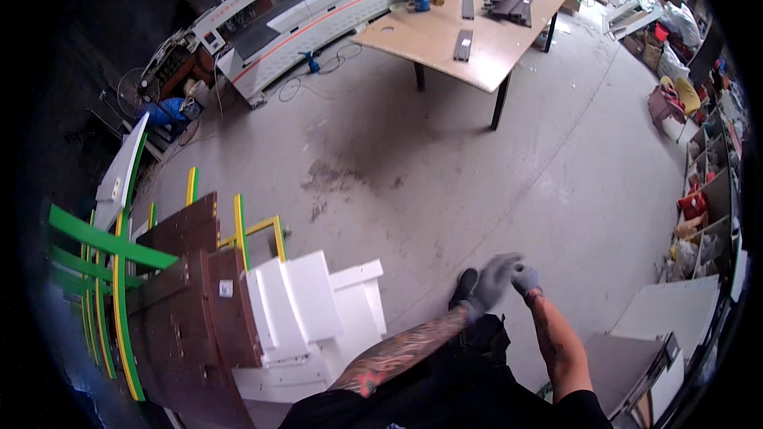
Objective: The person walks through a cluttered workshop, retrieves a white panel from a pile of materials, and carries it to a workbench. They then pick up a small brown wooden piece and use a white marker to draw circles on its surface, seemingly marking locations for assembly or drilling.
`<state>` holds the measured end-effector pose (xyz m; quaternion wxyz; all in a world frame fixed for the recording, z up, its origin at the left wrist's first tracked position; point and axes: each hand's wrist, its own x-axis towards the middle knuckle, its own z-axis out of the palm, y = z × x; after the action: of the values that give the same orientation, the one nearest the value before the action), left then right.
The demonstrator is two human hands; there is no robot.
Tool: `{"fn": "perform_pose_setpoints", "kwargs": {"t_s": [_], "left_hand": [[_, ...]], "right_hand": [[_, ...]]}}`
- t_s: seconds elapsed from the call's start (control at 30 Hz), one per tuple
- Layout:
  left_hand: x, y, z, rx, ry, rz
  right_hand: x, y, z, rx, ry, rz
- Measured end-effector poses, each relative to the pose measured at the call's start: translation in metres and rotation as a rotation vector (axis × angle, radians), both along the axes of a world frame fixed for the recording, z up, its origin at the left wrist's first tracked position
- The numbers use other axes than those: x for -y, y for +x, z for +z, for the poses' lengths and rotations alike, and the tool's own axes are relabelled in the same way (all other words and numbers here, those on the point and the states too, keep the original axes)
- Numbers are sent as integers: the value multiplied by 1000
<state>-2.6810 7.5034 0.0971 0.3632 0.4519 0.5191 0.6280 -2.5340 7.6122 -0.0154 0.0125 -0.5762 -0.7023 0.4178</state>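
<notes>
My left hand (493, 282), in a grey glove, is held out in front of my body over the floor, its fingers stretched toward the right and slightly blurred. Close beside it is my right hand (524, 280), also gloved in grey, with its fingers curled in. Whether the two hands touch, or whether anything small lies in the right one, I cannot make out. Below the left hand a dark shoe (463, 287) shows on the grey floor (445, 191).
White panels (298, 298) and dark brown panels (179, 310) stand left, among green and yellow rack bars (119, 302). A wooden-topped table (429, 40) holds brown strips (517, 4). A long white machine (310, 28) lies behind; shelves (711, 191) line the right.
</notes>
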Motion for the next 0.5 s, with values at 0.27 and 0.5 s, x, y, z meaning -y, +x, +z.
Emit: {"fn": "perform_pose_setpoints", "kwargs": {"t_s": [0.27, 0.5], "left_hand": [[-31, -227, -124, -178, -501, 373], [-142, -281, -133, -308, -784, 123]], "right_hand": [[-146, 56, -17, 121, -232, -220], [-196, 97, -47, 283, -188, -463]]}}
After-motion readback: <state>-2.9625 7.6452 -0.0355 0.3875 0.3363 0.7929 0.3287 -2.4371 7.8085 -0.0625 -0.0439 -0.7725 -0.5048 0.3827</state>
